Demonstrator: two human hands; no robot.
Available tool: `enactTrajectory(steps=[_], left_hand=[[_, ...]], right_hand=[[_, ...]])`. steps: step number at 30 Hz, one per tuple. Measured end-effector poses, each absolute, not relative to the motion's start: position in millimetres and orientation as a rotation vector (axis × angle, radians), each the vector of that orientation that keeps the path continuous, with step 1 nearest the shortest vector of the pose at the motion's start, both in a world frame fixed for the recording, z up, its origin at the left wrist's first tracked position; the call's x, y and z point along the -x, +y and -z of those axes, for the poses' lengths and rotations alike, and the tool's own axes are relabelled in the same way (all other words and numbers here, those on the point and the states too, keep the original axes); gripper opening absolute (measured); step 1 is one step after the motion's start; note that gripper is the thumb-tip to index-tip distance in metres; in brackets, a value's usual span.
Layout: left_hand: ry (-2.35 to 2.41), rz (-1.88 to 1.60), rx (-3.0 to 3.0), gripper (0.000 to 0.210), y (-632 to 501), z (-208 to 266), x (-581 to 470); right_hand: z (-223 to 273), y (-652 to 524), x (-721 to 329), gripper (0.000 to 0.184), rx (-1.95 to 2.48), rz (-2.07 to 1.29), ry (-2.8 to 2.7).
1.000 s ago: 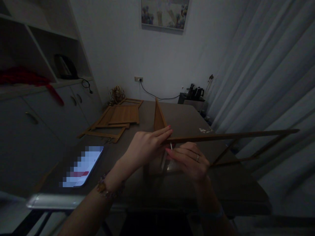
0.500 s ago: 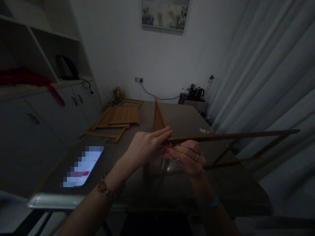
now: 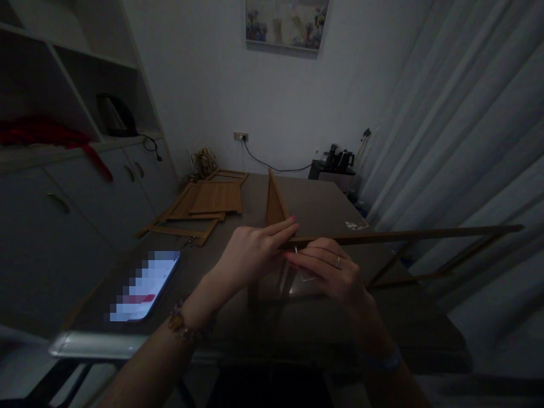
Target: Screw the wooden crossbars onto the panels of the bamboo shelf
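Note:
My left hand (image 3: 257,249) is closed around the near corner of a wooden frame (image 3: 408,234), where it meets an upright wooden panel (image 3: 275,201). The frame stretches to the right above the table. Below that corner, a short metal bolt (image 3: 296,249) sticks down from the wood. My right hand (image 3: 329,266) has its fingers pinched at the bolt, on a thin bent metal rod that looks like a hex key (image 3: 307,277). The fingers hide part of this tool.
A phone (image 3: 147,289) lies on the table (image 3: 314,204) at the left. Beyond it are loose screws (image 3: 190,242) and several wooden panels (image 3: 216,198). Small pale pieces (image 3: 357,225) lie at the right, near the curtain (image 3: 467,124). A silver rail (image 3: 97,344) runs along the near left.
My right hand has turned at the wrist and its fingers have straightened around the hex key, with the forearm swinging right. My left hand and the wooden frame have stayed nearly still.

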State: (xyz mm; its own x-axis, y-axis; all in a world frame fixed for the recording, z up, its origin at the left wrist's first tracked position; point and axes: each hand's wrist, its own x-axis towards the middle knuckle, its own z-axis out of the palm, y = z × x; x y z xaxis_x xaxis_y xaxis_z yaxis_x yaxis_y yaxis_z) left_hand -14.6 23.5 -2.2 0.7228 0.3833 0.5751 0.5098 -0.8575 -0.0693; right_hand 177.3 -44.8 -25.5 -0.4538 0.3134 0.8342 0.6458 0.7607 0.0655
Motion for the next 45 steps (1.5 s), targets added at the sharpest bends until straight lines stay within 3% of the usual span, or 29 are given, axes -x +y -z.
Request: enactTrajectory(steps=[4,11,25,31,38,45], left_hand=[[-0.703,0.832,2.695,0.049,24.1,2.2,14.4],[-0.721,0.845,2.683,0.044,21.3,-0.6,13.8],[-0.719,0.838,2.666,0.044,23.3,3.5,14.0],[-0.727,0.842,2.668,0.042,22.7,3.1,13.5],[-0.716,0.872,2.680,0.039,22.3,3.1,13.0],[-0.711,0.910,2.647,0.038,21.8,1.8,12.1]], right_hand=[[18.1,-52.3,-184.0,0.042,0.742,0.522,-2.203],[21.6,-44.5,-186.8,0.027,0.690,0.829,-2.094],[30.8,-30.5,-169.5,0.018,0.672,1.031,-1.805],[33.5,-29.4,-171.0,0.015,0.713,0.923,-1.841],[35.3,-44.1,-190.1,0.047,0.721,0.829,-2.046],[16.8,-67.7,-186.9,0.036,0.747,0.673,-2.171]])
